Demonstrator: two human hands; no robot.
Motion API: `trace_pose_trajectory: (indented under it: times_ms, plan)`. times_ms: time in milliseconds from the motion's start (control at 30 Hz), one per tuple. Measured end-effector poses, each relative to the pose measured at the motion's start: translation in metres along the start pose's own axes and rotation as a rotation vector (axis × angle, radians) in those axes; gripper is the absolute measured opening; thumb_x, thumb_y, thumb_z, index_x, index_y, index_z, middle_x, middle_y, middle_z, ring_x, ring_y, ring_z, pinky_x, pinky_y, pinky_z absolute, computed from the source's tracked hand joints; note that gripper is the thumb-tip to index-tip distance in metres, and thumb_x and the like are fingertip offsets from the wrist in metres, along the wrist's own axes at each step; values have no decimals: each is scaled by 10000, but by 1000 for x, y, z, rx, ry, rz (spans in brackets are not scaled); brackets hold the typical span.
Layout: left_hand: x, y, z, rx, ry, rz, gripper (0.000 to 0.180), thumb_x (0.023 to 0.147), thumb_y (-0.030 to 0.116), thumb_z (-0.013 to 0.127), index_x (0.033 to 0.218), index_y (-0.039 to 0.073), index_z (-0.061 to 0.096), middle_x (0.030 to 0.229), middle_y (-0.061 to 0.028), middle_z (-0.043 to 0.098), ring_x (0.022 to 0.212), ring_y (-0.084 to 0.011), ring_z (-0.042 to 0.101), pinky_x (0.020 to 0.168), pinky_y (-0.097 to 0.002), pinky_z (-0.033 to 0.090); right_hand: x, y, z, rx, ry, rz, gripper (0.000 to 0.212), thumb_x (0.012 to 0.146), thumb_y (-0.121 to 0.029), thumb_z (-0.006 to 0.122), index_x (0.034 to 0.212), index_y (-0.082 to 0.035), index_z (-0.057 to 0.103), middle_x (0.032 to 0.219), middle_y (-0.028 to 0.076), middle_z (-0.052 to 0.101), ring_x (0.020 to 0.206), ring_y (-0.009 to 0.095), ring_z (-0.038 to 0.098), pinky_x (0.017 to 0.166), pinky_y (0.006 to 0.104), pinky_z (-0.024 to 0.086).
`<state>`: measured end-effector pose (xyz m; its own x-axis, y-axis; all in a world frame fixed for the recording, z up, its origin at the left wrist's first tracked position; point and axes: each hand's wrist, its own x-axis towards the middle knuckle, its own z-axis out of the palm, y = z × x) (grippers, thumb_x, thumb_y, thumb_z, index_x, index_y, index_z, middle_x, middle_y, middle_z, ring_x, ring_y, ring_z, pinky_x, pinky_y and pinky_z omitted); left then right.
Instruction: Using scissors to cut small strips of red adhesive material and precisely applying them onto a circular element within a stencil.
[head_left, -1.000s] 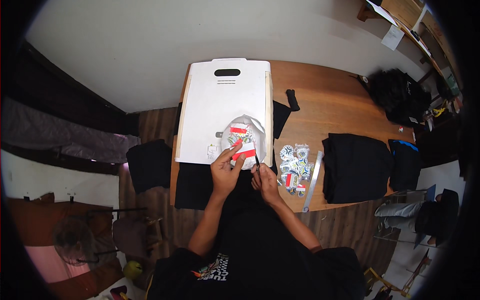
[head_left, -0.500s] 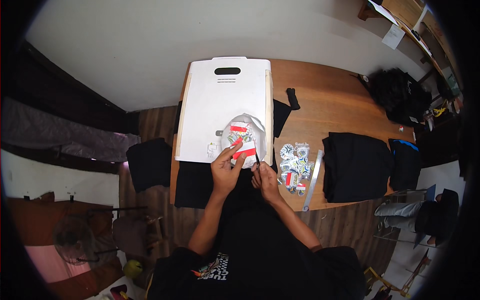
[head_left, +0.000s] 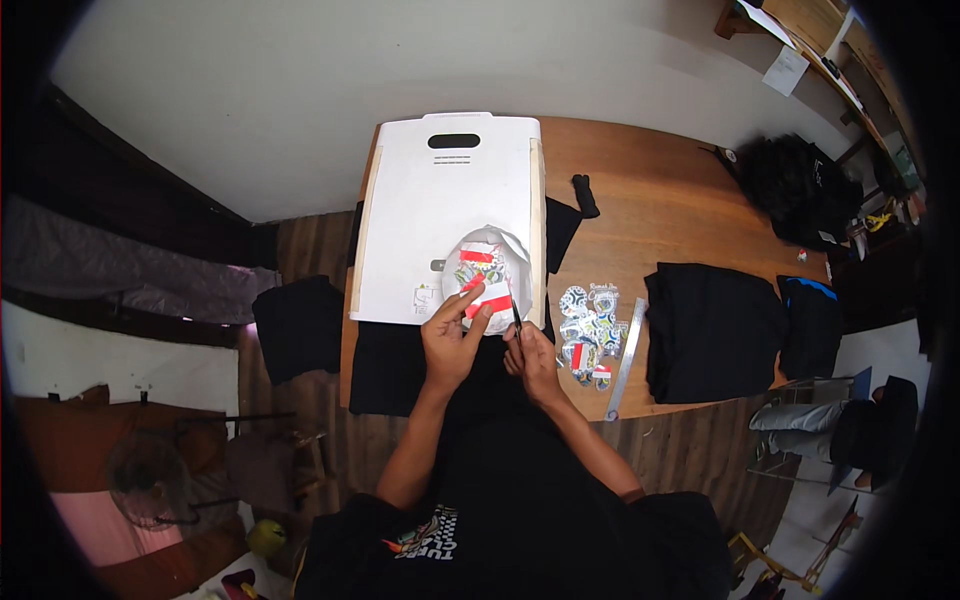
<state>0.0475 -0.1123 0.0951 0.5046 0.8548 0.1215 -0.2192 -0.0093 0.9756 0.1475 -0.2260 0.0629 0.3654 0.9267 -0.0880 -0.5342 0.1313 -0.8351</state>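
A printed sheet of patterned stickers or transfers [head_left: 483, 275] with red-and-white blocks is pinched between the thumb and fingers of my left hand [head_left: 455, 335]. Dark scissors [head_left: 516, 312] are gripped in my right hand [head_left: 533, 365], their blades pointing up along the sheet's right edge. Around and beneath the sheet shows a pale, rounded bowl or curled film [head_left: 517, 255]; I cannot tell which. All this is above the lower part of a white panel-like board [head_left: 400, 220] with a dark slot at its top.
Right of the board, cut printed pieces [head_left: 590, 335] lie on the wooden table [head_left: 640, 190] beside a metal ruler [head_left: 627, 358]. Folded black cloth [head_left: 715, 335] sits farther right. A small black roll [head_left: 585, 197] lies behind, and black cloth [head_left: 385, 375] hangs under the board.
The scissors in my right hand have shifted very slightly at the sheet's edge. My left hand holds the sheet in the same place.
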Motion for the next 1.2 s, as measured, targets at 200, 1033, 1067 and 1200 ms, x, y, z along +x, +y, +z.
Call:
trace_pose_trajectory:
  times_ms: [200, 1033, 1067, 1200]
  plan:
    - [-1, 4, 2, -3, -10, 8, 363, 910, -89, 661, 1271, -88, 620, 1102, -114, 645, 1045, -133, 590, 915, -246, 474, 1, 2, -1, -1, -9, -12, 384, 1095, -384, 365, 1018, -40, 517, 585, -53, 276, 458, 54, 227, 463, 238, 223]
    - [-6, 6, 7, -2, -16, -47, 353, 898, -101, 667, 1249, -99, 629, 1091, -116, 656, 1045, -130, 600, 933, -246, 472, 0, 3, 0, 35, 33, -33, 343, 1100, -338, 376, 1013, -43, 528, 575, -66, 289, 460, 39, 227, 461, 233, 219]
    - [-6, 6, 7, -6, -21, -50, 353, 899, -101, 666, 1250, -100, 628, 1096, -119, 658, 1049, -133, 603, 939, -247, 471, 0, 3, 0, 52, 32, -18, 344, 1100, -340, 374, 1013, -45, 528, 573, -66, 287, 459, 40, 226, 460, 233, 220]
    - [-7, 3, 6, -17, -50, -31, 353, 900, -101, 664, 1251, -101, 626, 1107, -126, 660, 1059, -141, 608, 948, -249, 474, 2, 1, 1, 58, 47, 0, 346, 1099, -345, 374, 1012, -48, 529, 568, -65, 282, 456, 41, 223, 459, 233, 218]
